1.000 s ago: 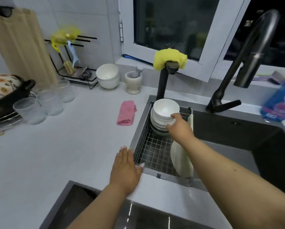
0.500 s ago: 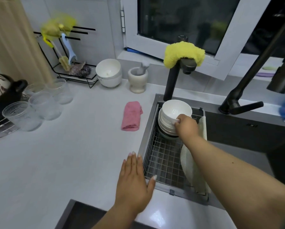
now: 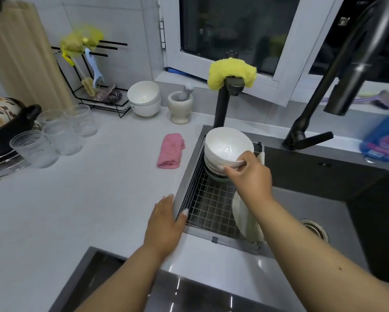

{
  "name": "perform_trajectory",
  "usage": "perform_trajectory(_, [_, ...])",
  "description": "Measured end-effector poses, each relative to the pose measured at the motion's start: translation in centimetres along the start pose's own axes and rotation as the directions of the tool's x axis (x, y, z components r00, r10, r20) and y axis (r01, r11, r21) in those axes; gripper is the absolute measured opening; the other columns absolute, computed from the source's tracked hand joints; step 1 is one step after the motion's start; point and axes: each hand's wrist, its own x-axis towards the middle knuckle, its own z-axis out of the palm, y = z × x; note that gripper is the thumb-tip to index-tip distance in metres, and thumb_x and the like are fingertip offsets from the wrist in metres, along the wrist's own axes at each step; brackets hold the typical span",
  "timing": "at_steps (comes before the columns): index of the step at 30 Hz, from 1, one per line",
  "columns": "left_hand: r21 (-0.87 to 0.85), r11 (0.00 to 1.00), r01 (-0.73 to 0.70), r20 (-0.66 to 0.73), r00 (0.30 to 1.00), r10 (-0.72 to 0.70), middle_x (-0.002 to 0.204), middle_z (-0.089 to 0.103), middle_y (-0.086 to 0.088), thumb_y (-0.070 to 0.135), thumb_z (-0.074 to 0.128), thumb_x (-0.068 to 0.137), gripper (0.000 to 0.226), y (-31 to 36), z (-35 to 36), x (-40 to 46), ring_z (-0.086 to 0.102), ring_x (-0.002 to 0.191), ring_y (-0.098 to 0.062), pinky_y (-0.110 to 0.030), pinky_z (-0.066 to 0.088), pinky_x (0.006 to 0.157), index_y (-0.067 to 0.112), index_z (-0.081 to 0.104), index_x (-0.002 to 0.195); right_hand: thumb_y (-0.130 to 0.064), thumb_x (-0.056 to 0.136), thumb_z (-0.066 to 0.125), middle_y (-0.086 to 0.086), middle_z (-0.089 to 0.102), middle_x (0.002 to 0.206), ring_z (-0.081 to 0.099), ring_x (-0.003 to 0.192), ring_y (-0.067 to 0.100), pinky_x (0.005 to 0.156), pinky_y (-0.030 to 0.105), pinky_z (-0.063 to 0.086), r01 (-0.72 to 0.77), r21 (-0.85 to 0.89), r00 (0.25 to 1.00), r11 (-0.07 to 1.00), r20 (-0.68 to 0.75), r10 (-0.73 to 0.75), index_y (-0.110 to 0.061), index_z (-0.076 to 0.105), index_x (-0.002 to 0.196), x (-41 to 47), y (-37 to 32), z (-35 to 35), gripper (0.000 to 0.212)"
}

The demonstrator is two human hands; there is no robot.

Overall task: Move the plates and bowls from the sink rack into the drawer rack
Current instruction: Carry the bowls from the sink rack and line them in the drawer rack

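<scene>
White glazed ceramic marks the thing in play: the top bowl of a nested bowl stack standing at the far end of the sink rack, a wire grid set into the left side of the dark sink. The right hand is clamped on that bowl's near-right rim, thumb over the lip and fingers beneath, and the bowl sits tilted, its mouth tipped toward the camera, apparently being peeled off the stack. The left hand lies flat and spread on the white counter with its fingertips at the rack's near-left edge; it holds nothing. So the stack lies ahead of both hands, directly under the right one and well beyond the left, which makes the right hand the one to carry. A bowl has no long axis to speak of; what matters is its open mouth and that the lift should go up and back toward the body. Plates stand on edge along the rack's right side beneath the right forearm, their faces running front to back, so the withdrawing arm could brush them. The drawer rack is not clearly in view; a dark opening at the bottom edge may belong to it. A blue bottle at far right carries a label too blurred to read, and small markings on the sink's back wall cannot be made out.
</scene>
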Motion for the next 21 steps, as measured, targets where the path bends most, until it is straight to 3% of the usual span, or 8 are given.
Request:
perform_trajectory(2, [-0.251,0.965,0.076,-0.064,0.993,-0.095,0.151,0.033,-0.002,0.041,0.044,0.097,0.06,1.8,-0.9,-0.9,0.029,0.139,-0.018,-0.03,0.021,0.113,0.015,0.026,0.148,-0.044,0.074,0.076,-0.002,0.061,0.081,0.056,0.077,0.018,0.053,0.026,0.041,0.011,0.018,0.999,1.0,0.031,-0.011,-0.016,0.051,0.084,-2.4,0.1,-1.2,0.039])
perform_trajectory(5, [-0.467,0.873,0.138,-0.13,0.966,-0.223,0.128,0.053,0.004,0.037,0.044,0.098,0.044,5.0,-1.3,-3.2,0.05,0.117,-0.014,-0.03,0.038,0.099,0.018,0.041,0.138,-0.043,0.071,0.077,-0.002,0.065,0.082,0.06,0.08,0.019,0.061,0.029,0.047,0.039,0.02,0.992,0.999,0.122,-0.041,-0.019,0.05,0.083,-5.7,0.7,-2.7,0.038])
perform_trajectory(7, [-0.653,0.74,0.159,-0.105,0.949,-0.297,0.112,0.059,0.003,0.038,0.043,0.098,0.034,7.0,-1.2,-5.0,0.058,0.104,-0.016,-0.036,0.049,0.09,0.018,0.049,0.126,-0.043,0.07,0.079,-0.002,0.065,0.081,0.06,0.079,0.018,0.062,0.029,0.048,0.066,0.027,0.98,0.997,0.187,-0.07,-0.02,0.049,0.082,-7.9,1.1,-3.6,0.039])
perform_trajectory(9, [-0.795,0.58,0.18,-0.013,0.95,-0.312,0.109,0.062,-0.005,0.043,0.041,0.098,0.03,8.9,-1.2,-7.3,0.065,0.099,-0.021,-0.04,0.056,0.082,0.023,0.049,0.119,-0.043,0.068,0.08,-0.001,0.064,0.078,0.059,0.076,0.019,0.062,0.03,0.047,0.109,0.041,0.967,0.993,0.226,-0.116,-0.018,0.048,0.08,-9.9,1.6,-4.6,0.043])
perform_trajectory(12, [-0.859,0.467,0.209,0.079,0.956,-0.283,0.106,0.067,-0.011,0.042,0.043,0.098,0.025,11.0,-0.9,-11.3,0.071,0.089,-0.025,-0.039,0.059,0.078,0.03,0.051,0.119,-0.044,0.065,0.081,-0.003,0.06,0.075,0.056,0.073,0.018,0.06,0.03,0.041,0.169,0.073,0.945,0.983,0.271,-0.183,-0.016,0.049,0.079,-12.9,2.4,-6.2,0.044])
perform_trajectory(16, [-0.889,0.421,0.181,0.044,0.948,-0.316,0.103,0.067,-0.018,0.023,0.05,0.095,0.026,11.9,0.1,-16.4,0.072,0.077,-0.028,-0.038,0.058,0.075,0.023,0.054,0.12,-0.05,0.068,0.077,-0.006,0.057,0.069,0.053,0.068,0.013,0.055,0.024,0.038,0.223,0.147,0.909,0.964,0.326,-0.26,-0.017,0.05,0.078,-17.2,3.5,-8.2,0.043])
perform_trajectory(19, [-0.914,0.381,0.142,-0.014,0.926,-0.378,0.106,0.067,-0.019,0.02,0.049,0.093,0.029,11.7,0.7,-20.7,0.071,0.087,-0.033,-0.04,0.058,0.076,0.022,0.054,0.121,-0.054,0.079,0.064,-0.007,0.057,0.068,0.053,0.067,0.008,0.058,0.023,0.04,0.224,0.264,0.877,0.938,0.365,-0.312,-0.024,0.057,0.083,-20.3,3.7,-9.5,0.031])
perform_trajectory(21, [-0.94,0.324,0.105,-0.046,0.903,-0.426,0.105,0.067,-0.018,0.019,0.047,0.093,0.028,11.4,0.9,-23.7,0.068,0.092,-0.035,-0.043,0.057,0.08,0.021,0.055,0.12,-0.05,0.087,0.056,-0.008,0.057,0.07,0.056,0.071,0.009,0.064,0.025,0.044,0.189,0.358,0.86,0.914,0.389,-0.33,-0.033,0.059,0.1,-22.3,3.4,-9.9,0.021])
